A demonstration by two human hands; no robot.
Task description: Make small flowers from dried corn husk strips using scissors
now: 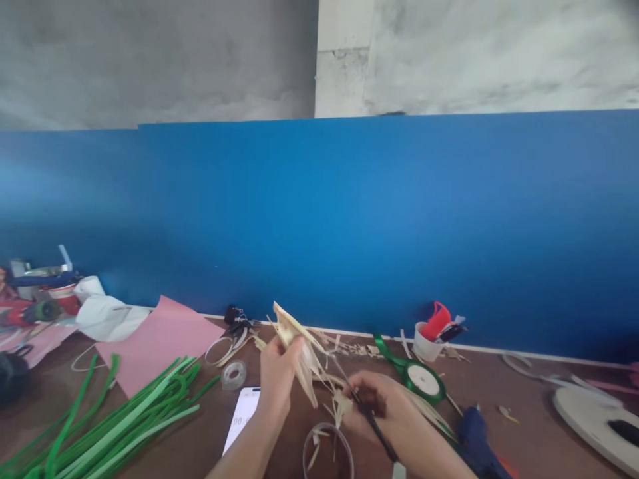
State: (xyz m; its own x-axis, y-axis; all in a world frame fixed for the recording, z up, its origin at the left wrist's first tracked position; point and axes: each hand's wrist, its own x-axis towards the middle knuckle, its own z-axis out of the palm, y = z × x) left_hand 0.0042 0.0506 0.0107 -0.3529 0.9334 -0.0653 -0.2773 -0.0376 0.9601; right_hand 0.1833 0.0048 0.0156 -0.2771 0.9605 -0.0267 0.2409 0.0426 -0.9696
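My left hand (279,376) is closed around a pale cream, husk-like bundle (299,346), its thumb across the front. The bundle's pointed end tilts up and left, and thin loose strips hang from its lower right side. To the right, my right hand (374,402) grips a slim tool (372,422) with a narrow metal tip and a dark shaft; its exact kind is unclear. The tip points up and left, close to the bundle's strips. A pale ragged scrap (342,404) is beside the right fingers. Below the hands stands a clear round container (350,452) with pale scraps visible inside its rim.
Green fuzzy stems (134,426), pink paper (160,339), a tape roll (233,375) and a phone (242,416) lie left. Rightward are a green ribbon spool (424,380), a white cup (426,346), a blue glue gun (476,436) and a cream disc (589,419). A blue panel (319,219) stands behind.
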